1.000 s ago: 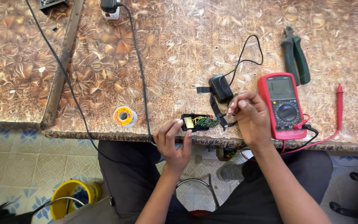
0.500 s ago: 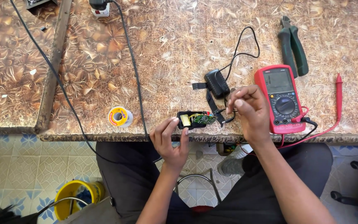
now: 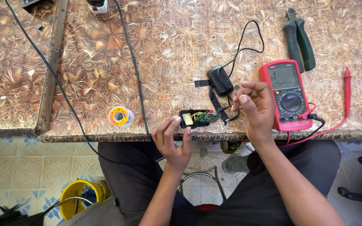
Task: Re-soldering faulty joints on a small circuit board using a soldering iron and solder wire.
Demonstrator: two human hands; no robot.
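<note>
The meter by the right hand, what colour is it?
Red, with a dark face; the meter shows best in the head view.

red multimeter point(image 3: 288, 94), green circuit board point(image 3: 206, 117), yellow bucket point(image 3: 82, 199)

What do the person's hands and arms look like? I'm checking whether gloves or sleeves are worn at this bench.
Both are bare: the left hand and the right hand have no gloves, rings or watch that can be seen. No sleeves show on either forearm up to the edge of the picture. Fingernails are short and plain.

Pliers point(image 3: 299, 38), solder spool point(image 3: 120, 116), yellow bucket point(image 3: 80, 200)
</note>
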